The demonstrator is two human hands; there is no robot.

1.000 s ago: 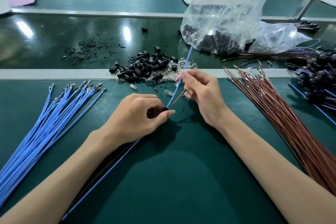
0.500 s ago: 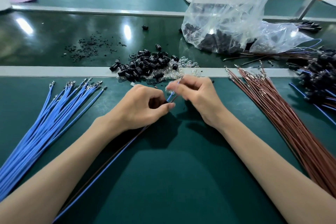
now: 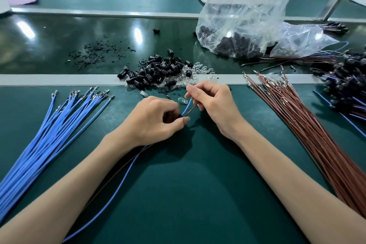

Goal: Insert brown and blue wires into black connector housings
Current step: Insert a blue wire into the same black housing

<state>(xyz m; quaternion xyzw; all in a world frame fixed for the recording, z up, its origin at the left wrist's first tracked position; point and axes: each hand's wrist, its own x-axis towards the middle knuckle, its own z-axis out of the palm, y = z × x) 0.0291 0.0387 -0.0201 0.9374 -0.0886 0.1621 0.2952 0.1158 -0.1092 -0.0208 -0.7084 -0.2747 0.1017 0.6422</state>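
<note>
My left hand (image 3: 152, 120) is curled round a black connector housing (image 3: 177, 117), mostly hidden by the fingers. A blue wire (image 3: 120, 182) and a brown wire (image 3: 111, 179) trail from under that hand toward the near left. My right hand (image 3: 211, 103) pinches the short ends of the blue wire and the brown wire (image 3: 190, 110) just right of the housing. A fan of blue wires (image 3: 45, 134) lies at the left, a fan of brown wires (image 3: 309, 125) at the right. Loose black housings (image 3: 156, 71) are heaped behind my hands.
Clear plastic parts (image 3: 196, 73) lie mixed beside the heap. A clear plastic bag (image 3: 243, 16) with black parts stands at the back right. Finished wired connectors (image 3: 344, 81) pile at the far right. Black scraps (image 3: 99, 51) are scattered on the belt. A grey rail (image 3: 59, 79) crosses the bench.
The long blue wire end that stuck up past my right hand has been drawn through toward me. My right hand has come close to my left and now pinches both short wire ends.
</note>
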